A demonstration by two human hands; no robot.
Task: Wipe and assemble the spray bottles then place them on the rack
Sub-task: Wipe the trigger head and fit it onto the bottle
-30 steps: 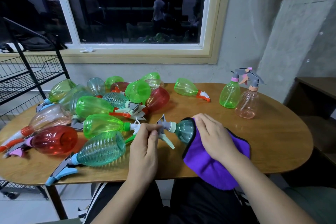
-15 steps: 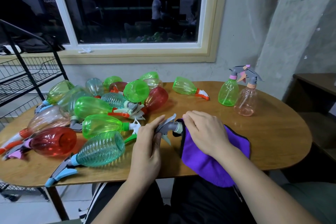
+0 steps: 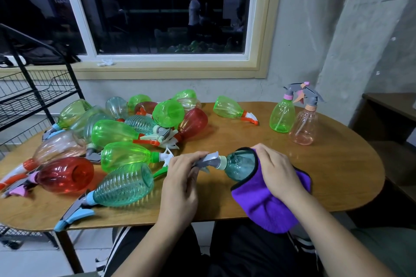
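At the near edge of the table (image 3: 337, 164), the left hand (image 3: 180, 184) pinches the sprayer head (image 3: 207, 161) of the teal bottle (image 3: 238, 165) while the right hand (image 3: 276, 171) grips its body through a purple cloth (image 3: 258, 204); hard twisting could loosen the head or drop the bottle.

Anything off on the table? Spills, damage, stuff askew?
No spill or damage visible. The ribbed teal bottle lies on its side with its blue trigger overhanging the front edge of the table; it might get knocked off. The heap beside it also lies sideways; only the green bottle and peach bottle stand upright.
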